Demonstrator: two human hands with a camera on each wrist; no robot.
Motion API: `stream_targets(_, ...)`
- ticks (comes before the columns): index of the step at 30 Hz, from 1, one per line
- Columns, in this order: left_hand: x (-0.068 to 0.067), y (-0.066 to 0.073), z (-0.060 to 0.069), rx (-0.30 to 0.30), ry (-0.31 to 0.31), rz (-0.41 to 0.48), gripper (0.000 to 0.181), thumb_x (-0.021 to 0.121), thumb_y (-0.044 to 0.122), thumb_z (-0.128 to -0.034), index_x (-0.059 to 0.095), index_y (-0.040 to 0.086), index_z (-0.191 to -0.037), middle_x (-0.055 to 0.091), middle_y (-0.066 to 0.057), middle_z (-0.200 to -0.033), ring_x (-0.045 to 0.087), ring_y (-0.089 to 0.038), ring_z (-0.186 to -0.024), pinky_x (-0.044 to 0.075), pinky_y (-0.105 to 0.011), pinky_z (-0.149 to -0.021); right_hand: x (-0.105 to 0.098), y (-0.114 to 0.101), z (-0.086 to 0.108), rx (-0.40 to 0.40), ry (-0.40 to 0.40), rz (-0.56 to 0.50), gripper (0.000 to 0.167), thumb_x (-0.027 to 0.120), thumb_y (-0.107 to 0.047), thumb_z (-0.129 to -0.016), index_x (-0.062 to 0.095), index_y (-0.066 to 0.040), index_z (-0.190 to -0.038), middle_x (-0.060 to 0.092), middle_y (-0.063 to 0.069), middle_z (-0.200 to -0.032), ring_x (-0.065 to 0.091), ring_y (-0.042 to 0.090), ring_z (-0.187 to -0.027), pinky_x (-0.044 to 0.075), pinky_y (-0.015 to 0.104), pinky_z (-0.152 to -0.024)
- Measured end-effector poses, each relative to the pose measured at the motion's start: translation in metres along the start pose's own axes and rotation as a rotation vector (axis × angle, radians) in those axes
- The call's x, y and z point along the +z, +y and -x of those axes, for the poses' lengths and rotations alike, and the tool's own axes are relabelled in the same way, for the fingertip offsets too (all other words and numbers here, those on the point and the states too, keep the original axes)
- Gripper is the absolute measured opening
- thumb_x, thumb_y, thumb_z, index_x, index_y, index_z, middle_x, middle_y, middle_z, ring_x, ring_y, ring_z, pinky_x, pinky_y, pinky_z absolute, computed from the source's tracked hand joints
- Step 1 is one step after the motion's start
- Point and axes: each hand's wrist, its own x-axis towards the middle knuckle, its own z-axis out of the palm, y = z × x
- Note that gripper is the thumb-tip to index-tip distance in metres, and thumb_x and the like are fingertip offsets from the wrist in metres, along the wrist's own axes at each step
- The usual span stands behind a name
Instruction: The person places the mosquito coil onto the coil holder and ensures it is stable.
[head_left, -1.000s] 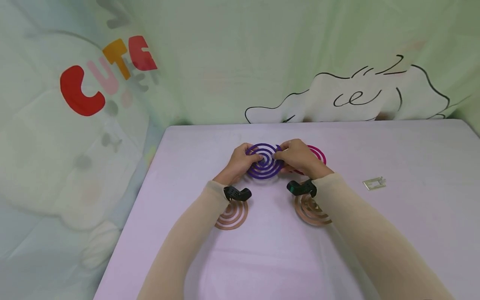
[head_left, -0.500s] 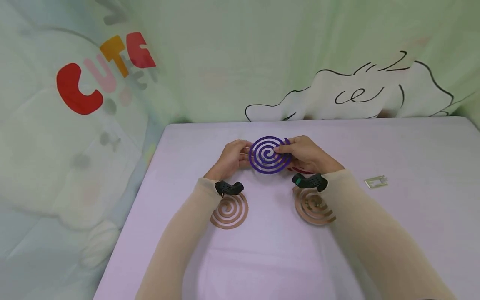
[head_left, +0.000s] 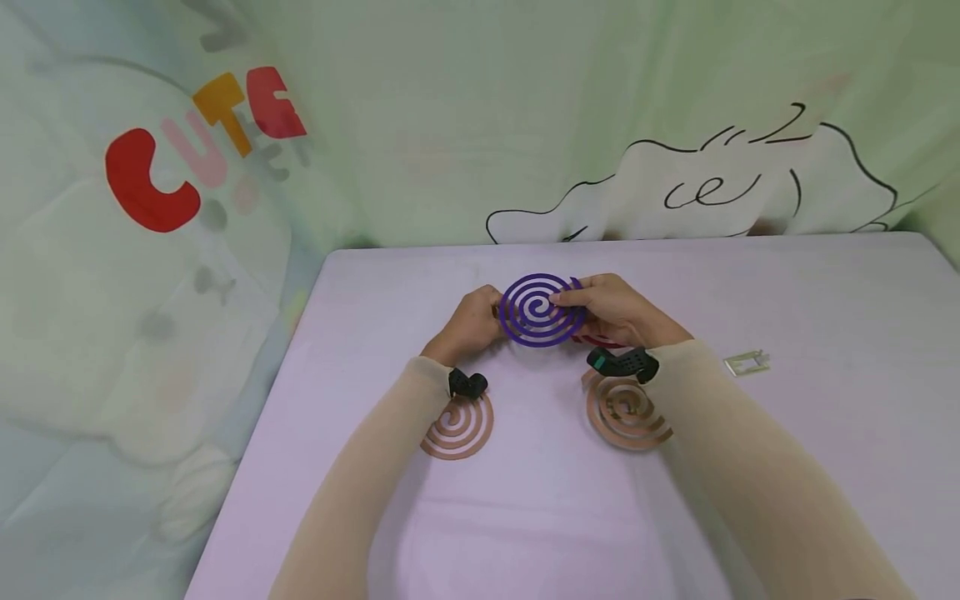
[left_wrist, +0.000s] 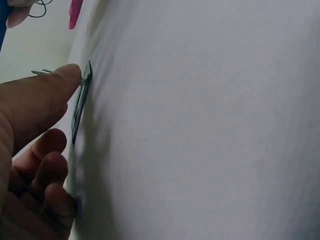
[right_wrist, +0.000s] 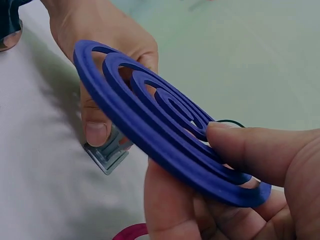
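Observation:
My right hand pinches a blue-purple mosquito coil near its outer end, thumb on top and fingers beneath. The coil is tilted and raised off the table. Just left of it, my left hand pinches a small metal coil stand between thumb and finger, low over the tabletop. In the head view that stand is mostly hidden by the hand and coil. Partly covered by my right hand, a pink mosquito coil lies on the table.
Two brown mosquito coils, a left one and a right one, lie nearer, partly under my forearms. Metal shows beneath the right one. A flat metal stand lies farther right. Behind the white table hangs a printed curtain.
My left hand has let go of the blue-purple coil and now pinches the metal stand. The right hand has carried the coil slightly up and to the right.

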Motion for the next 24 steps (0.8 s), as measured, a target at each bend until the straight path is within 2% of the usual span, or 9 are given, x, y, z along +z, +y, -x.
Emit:
stream_targets(4,-0.0010,0.0004,-0.0013,0.018,0.015,-0.042,0.021,0.087,0.016,-0.0859,0.080,0.002,-0.099,0.063,-0.010,-0.108,0.061,-0.024,-0.101,0.052,-0.035,-0.092,0.0017,-0.0010,-0.0006,0.003,-0.005,-0.003,0.033,0.069,-0.017,-0.102,0.054,0.005,-0.123,0.074,0.002,-0.083,0.066,0.010,-0.062,0.056,0.023,-0.057)
stream_targets(8,-0.0022,-0.0020,-0.0030,0.056,0.006,-0.096,0.025,0.086,0.019,-0.0872,0.081,0.003,-0.107,0.065,-0.011,-0.115,0.060,-0.027,-0.108,0.050,-0.039,-0.097,0.0028,-0.0026,-0.0001,0.006,-0.008,-0.005,0.033,0.069,-0.017,-0.102,0.055,0.005,-0.123,0.075,0.002,-0.083,0.066,0.009,-0.062,0.057,0.023,-0.058)
stream_targets(12,-0.0024,-0.0041,-0.0042,0.043,-0.011,-0.155,0.031,0.084,0.026,-0.0893,0.080,0.007,-0.113,0.065,-0.007,-0.123,0.056,-0.029,-0.118,0.045,-0.048,-0.102,0.0035,-0.0037,-0.0002,0.012,-0.019,-0.025,0.032,0.068,-0.017,-0.103,0.056,0.004,-0.123,0.076,0.003,-0.082,0.070,0.010,-0.064,0.059,0.025,-0.060)
stream_targets(18,-0.0007,-0.0036,-0.0056,0.022,-0.008,-0.177,0.034,0.083,0.035,-0.0897,0.081,0.011,-0.113,0.065,-0.004,-0.126,0.055,-0.030,-0.120,0.043,-0.050,-0.097,0.0036,-0.0028,-0.0016,0.013,-0.032,-0.046,0.028,0.068,-0.016,-0.103,0.057,0.004,-0.119,0.076,0.003,-0.080,0.071,0.011,-0.065,0.060,0.025,-0.060)
stream_targets(24,0.0033,-0.0024,-0.0088,0.042,-0.014,-0.209,0.034,0.079,0.039,-0.0928,0.080,0.011,-0.113,0.066,-0.005,-0.125,0.055,-0.030,-0.118,0.042,-0.046,-0.092,0.0021,-0.0005,-0.0023,0.027,-0.020,-0.054,0.026,0.067,-0.015,-0.103,0.056,0.004,-0.118,0.075,0.003,-0.082,0.071,0.011,-0.068,0.059,0.027,-0.063)
